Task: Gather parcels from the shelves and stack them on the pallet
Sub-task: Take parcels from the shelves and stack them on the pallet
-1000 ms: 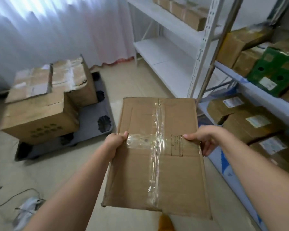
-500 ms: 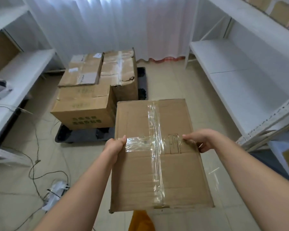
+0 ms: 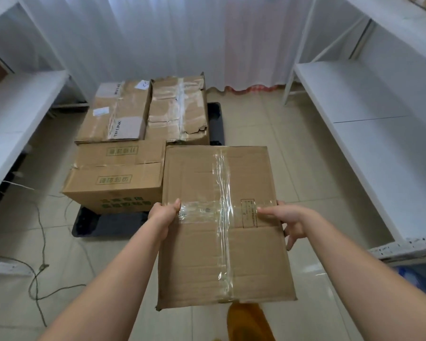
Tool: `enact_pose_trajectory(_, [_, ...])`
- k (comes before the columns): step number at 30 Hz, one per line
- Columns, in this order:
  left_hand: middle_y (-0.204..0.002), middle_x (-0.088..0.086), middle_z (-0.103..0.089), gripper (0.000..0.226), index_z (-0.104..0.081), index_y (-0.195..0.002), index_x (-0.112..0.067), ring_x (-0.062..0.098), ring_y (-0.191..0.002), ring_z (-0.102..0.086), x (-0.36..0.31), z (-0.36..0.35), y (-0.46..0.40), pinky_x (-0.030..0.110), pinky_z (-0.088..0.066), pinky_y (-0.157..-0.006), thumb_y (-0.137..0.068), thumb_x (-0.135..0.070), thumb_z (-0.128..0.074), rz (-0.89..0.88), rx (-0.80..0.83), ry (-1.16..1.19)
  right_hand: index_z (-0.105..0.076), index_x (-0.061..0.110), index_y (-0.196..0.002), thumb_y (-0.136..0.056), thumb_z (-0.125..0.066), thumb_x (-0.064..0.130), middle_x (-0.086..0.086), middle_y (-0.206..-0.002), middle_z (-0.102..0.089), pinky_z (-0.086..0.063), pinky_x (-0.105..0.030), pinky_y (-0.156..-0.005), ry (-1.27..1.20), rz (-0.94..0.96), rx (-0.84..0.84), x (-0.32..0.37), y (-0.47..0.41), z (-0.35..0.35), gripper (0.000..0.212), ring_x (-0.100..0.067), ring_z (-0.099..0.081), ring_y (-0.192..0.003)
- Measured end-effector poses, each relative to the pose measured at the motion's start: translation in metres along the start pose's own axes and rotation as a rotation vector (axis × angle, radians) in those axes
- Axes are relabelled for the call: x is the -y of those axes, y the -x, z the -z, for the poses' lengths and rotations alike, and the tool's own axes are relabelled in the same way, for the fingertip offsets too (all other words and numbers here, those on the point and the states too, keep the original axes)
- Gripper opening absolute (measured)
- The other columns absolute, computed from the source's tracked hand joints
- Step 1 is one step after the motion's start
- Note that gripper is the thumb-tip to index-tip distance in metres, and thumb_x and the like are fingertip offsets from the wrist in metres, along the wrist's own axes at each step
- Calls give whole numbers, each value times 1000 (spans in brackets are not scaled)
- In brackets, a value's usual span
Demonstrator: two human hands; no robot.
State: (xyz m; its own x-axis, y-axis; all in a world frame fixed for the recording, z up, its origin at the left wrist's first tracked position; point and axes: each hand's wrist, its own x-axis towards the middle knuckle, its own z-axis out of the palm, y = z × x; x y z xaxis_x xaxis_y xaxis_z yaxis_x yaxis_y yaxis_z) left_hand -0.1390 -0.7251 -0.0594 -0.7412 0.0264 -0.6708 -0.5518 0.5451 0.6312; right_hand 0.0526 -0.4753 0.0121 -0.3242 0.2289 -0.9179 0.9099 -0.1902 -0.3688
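White curtain [image 3: 158, 33] at the back, beige tiled floor [image 3: 293, 148], dark cable [image 3: 38, 242] trailing at left

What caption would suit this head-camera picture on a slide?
Both hands, left hand and right hand, carry a flat taped brown cardboard parcel toward stacked cardboard boxes on a dark pallet.
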Motion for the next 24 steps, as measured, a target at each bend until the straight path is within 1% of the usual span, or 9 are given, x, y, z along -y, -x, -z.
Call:
enact_pose_trajectory(5, [-141, 12, -51, 87, -35, -146, -4, 34, -122, -54, -31, -24, -78, 45, -46, -99, -79, -47, -72, 154, 69, 21, -16, 23, -152, -83, -74, 46, -13, -152, -32, -35, -79, -90, 75, -30, -28, 74, -84, 17, 93, -51, -48, -118])
enact_pose_trajectory(8, [-135, 12, -56, 104, -38, -143, -7, 34, -117, -57, -43, -41, -133, 46, -47, -97, -56, -51, -75, 237, 70, 44, -16, 26, -152, -85, -71, 46, -13, -150, -35, -37, -77, -90, 86, -50, 1, 113, -140, 28, 89, -48, -52, -110])
enact_pose_trajectory(12, [-127, 7, -63, 119, -46, -140, -13, 30, -114, -60, -32, -66, -228, 47, -46, -100, -37, -58, -83, 318, 147, 48, 1, 29, -156, -89, -68, 44, -13, -160, -18, -35, -72, -94, 58, -122, -22, 140, -213, 32, 98, -51, -37, -132])
enact_pose_trajectory(14, [-128, 4, -63, 121, -47, -140, -17, 28, -114, -61, -23, -76, -263, 49, -46, -100, -34, -61, -87, 342, 177, 37, 2, 31, -156, -89, -68, 43, -11, -162, -14, -31, -73, -99, 35, -141, -35, 144, -252, 30, 97, -49, -31, -137])
enact_pose_trajectory(17, [-133, 4, -59, 113, -44, -143, -18, 27, -117, -57, -23, -89, -294, 47, -45, -101, -45, -57, -83, 340, 188, 47, -4, 34, -154, -90, -67, 43, -8, -160, -22, -36, -67, -97, -4, -144, -35, 149, -308, 22, 90, -44, -37, -134])
enact_pose_trajectory(20, [-131, 6, -59, 110, -45, -140, -21, 30, -113, -59, -21, -98, -338, 50, -48, -96, -43, -55, -85, 378, 177, 75, -11, 34, -153, -89, -68, 40, -5, -153, -35, -50, -49, -83, -69, -112, -27, 155, -360, 8, 86, -32, -53, -115])
enact_pose_trajectory(22, [-125, 8, -62, 91, -48, -135, -23, 32, -106, -63, -20, -104, -360, 49, -53, -84, -55, -48, -84, 376, 171, 116, -10, 32, -154, -85, -71, 39, -2, -155, -34, -44, -49, -100, -125, -58, -47, 153, -395, -2, 92, -29, -47, -129])
enact_pose_trajectory(23, [-123, 8, -62, 79, -47, -135, -23, 32, -104, -63, -21, -106, -366, 46, -54, -79, -66, -39, -80, 339, 155, 131, -11, 30, -155, -88, -70, 37, -1, -155, -35, -40, -44, -104, -150, -23, -60, 153, -410, -8, 89, -26, -45, -131])
enact_pose_trajectory(24, [-123, 8, -62, 71, -47, -137, -24, 31, -105, -62, -19, -107, -375, 45, -55, -76, -73, -30, -76, 312, 156, 136, -15, 27, -155, -91, -66, 32, 1, -153, -37, -39, -37, -100, -171, 3, -69, 151, -422, -15, 82, -22, -46, -127])
